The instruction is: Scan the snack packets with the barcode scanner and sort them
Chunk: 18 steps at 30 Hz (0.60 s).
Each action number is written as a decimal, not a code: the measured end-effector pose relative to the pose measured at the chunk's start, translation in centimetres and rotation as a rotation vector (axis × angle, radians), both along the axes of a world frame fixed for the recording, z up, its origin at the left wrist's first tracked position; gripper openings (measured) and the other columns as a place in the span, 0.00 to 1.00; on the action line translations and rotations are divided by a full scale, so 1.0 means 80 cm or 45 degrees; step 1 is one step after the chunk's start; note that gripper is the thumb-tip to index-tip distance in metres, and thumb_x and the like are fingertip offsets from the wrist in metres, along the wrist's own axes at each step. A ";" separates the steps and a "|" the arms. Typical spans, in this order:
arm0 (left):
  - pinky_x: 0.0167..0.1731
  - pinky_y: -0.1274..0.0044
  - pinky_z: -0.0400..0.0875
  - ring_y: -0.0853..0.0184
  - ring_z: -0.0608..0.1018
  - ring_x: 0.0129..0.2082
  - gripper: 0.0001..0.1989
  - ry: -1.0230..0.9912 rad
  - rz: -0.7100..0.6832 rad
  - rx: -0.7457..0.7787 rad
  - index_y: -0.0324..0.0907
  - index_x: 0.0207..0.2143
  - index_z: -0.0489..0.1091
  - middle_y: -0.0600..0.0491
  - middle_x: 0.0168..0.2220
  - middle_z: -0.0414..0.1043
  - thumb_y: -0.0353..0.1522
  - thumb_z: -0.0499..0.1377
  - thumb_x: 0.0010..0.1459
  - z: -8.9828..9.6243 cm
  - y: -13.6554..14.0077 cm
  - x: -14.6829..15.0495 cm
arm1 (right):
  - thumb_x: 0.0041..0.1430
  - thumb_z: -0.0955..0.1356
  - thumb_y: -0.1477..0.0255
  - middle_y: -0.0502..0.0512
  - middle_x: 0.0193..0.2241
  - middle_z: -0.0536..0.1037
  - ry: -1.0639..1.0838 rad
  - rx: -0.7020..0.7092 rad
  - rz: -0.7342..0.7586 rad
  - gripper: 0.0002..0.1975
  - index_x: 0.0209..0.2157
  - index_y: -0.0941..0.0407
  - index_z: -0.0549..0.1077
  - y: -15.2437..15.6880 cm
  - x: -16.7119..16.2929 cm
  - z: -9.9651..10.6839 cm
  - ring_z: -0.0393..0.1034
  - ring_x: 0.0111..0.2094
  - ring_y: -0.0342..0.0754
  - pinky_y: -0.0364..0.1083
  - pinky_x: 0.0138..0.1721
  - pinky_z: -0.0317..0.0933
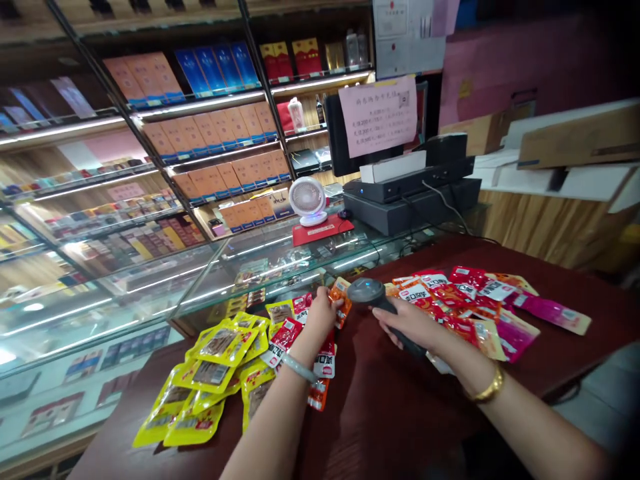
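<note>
A small orange packet [341, 293] is tilting above the desk [357, 413], just left of a scanner [367, 291]; whether the 2 are touching, I cannot tell. The fingers of the left hand [324, 311] are pinching the packet's near side, nearly together, and that arm is stretching straight forward, wearing a pale bangle [299, 368]. The right hand [407, 323] is reaching in from the lower right, its fingers curling around the scanner's handle, a gold bracelet [490, 385] circling the wrist. Red packets [287, 333] are lying beside the left forearm, which is partly covering them, and yellow packets [215, 363] are piling up further left. Beyond the right forearm, red and pink packets [467, 293] are heaping together. Behind, a white fan [307, 197] is standing near a monitor [345, 143].
</note>
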<state>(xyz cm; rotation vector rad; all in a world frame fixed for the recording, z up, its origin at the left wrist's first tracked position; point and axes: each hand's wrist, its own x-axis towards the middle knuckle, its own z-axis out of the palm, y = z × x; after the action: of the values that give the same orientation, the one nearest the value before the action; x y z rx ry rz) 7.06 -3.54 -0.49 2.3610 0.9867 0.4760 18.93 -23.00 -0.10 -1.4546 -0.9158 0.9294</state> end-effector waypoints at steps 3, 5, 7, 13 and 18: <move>0.40 0.73 0.68 0.60 0.79 0.42 0.11 -0.152 0.074 -0.087 0.40 0.46 0.62 0.43 0.43 0.76 0.30 0.58 0.61 -0.022 -0.017 -0.015 | 0.56 0.67 0.46 0.40 0.18 0.66 0.072 -0.003 0.054 0.26 0.40 0.54 0.65 0.010 -0.005 -0.012 0.62 0.14 0.38 0.38 0.14 0.58; 0.40 0.73 0.68 0.60 0.79 0.42 0.12 -0.172 0.113 -0.069 0.40 0.46 0.62 0.44 0.42 0.76 0.29 0.57 0.61 -0.031 -0.022 -0.022 | 0.56 0.67 0.45 0.40 0.19 0.67 0.101 -0.009 0.061 0.26 0.40 0.54 0.64 0.013 -0.004 -0.019 0.61 0.14 0.38 0.38 0.13 0.57; 0.39 0.73 0.68 0.60 0.79 0.40 0.12 -0.139 0.136 -0.030 0.40 0.47 0.62 0.45 0.40 0.76 0.29 0.57 0.60 -0.035 -0.022 -0.026 | 0.56 0.67 0.46 0.40 0.19 0.67 0.140 -0.012 0.068 0.26 0.39 0.54 0.64 0.014 -0.001 -0.025 0.61 0.14 0.37 0.37 0.13 0.56; 0.38 0.70 0.73 0.60 0.80 0.38 0.15 -0.200 0.089 -0.102 0.40 0.51 0.63 0.44 0.41 0.77 0.33 0.57 0.62 -0.048 -0.027 -0.020 | 0.53 0.69 0.44 0.40 0.18 0.67 0.300 0.051 0.069 0.29 0.41 0.55 0.65 0.006 0.003 -0.025 0.60 0.13 0.37 0.37 0.13 0.56; 0.47 0.70 0.74 0.62 0.79 0.46 0.18 -0.210 -0.304 -0.040 0.46 0.55 0.69 0.48 0.50 0.77 0.33 0.57 0.62 -0.050 -0.030 -0.026 | 0.54 0.69 0.46 0.41 0.18 0.68 0.304 0.064 0.023 0.26 0.37 0.54 0.65 -0.001 0.005 -0.023 0.61 0.13 0.37 0.37 0.13 0.57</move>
<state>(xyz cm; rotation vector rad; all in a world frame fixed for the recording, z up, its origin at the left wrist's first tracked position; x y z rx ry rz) 4.97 -5.97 -4.45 2.3297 0.6241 0.5473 19.33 -23.04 -1.90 -1.2632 -0.7704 1.0607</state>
